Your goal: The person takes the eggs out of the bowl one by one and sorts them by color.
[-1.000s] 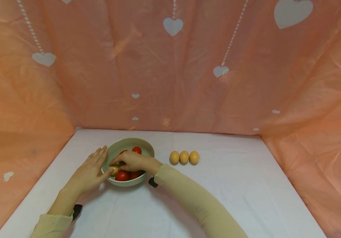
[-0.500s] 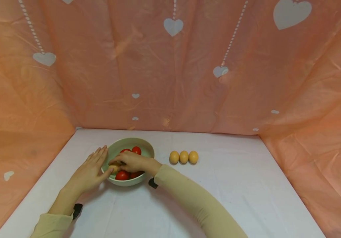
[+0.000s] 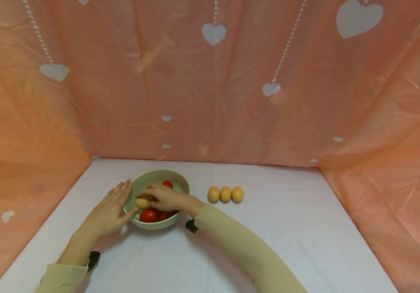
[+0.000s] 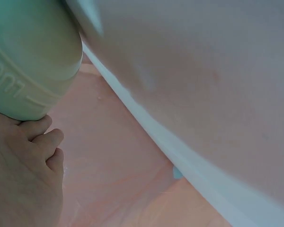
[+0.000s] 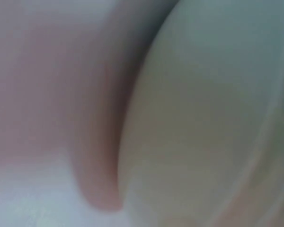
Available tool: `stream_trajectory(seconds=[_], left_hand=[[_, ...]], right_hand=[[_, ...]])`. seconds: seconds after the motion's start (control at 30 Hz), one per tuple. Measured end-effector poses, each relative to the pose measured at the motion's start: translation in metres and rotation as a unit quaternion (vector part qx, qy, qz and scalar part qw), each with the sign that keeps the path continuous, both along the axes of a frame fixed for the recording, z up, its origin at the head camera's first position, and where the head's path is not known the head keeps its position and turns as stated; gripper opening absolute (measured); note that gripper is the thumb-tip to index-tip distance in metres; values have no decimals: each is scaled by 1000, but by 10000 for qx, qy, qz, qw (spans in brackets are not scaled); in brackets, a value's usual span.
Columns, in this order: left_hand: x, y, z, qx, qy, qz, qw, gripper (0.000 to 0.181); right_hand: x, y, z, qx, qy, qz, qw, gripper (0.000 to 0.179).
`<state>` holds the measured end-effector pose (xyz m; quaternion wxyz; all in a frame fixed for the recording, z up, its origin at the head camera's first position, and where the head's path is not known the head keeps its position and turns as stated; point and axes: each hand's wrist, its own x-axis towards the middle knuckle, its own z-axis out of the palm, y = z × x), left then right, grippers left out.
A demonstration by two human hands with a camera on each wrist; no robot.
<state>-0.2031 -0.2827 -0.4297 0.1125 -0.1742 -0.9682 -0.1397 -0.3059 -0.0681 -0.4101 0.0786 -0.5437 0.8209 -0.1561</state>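
A pale green bowl (image 3: 155, 176) stands at the left of the white table with several red tomatoes (image 3: 149, 216) in it. Inside the bowl, my right hand (image 3: 167, 199) pinches a yellow-brown egg (image 3: 142, 203) above the tomatoes; its fingers partly cover the egg. My left hand (image 3: 108, 215) lies along the bowl's left side, fingers straight against the wall and thumb at the near rim. In the left wrist view, the fingers of the left hand (image 4: 23, 165) touch the outside of the bowl (image 4: 33, 56), which bears raised letters. The right wrist view is blurred and filled mostly by the bowl (image 5: 199, 113).
Three more eggs (image 3: 225, 194) stand in a row on the white tablecloth (image 3: 286, 228), right of the bowl. An orange curtain (image 3: 210, 101) with white hearts encloses the table at the back and both sides.
My right hand has lifted the egg slightly from the bowl's left side, and more of the egg now shows. The left hand stays against the bowl.
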Motion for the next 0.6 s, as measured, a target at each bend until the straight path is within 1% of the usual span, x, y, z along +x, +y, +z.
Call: stream_trajectory(seconds=[0.17, 0.33, 0.5, 0.6], left_hand=[[0, 1, 1, -10, 1, 2, 10000, 85], [0, 2, 1, 37, 16, -22, 10000, 85], [-1, 2, 2, 79, 125, -74, 9999, 84], [-1, 1, 1, 71, 157, -69, 9998, 84]], right_hand=[[2, 7, 6, -235, -47, -49, 9997, 43], [1, 13, 6, -399, -110, -178, 9990, 43], [2, 24, 11, -816, -256, -401, 9955, 43], [3, 32, 14, -1155, -364, -554, 9911, 44]])
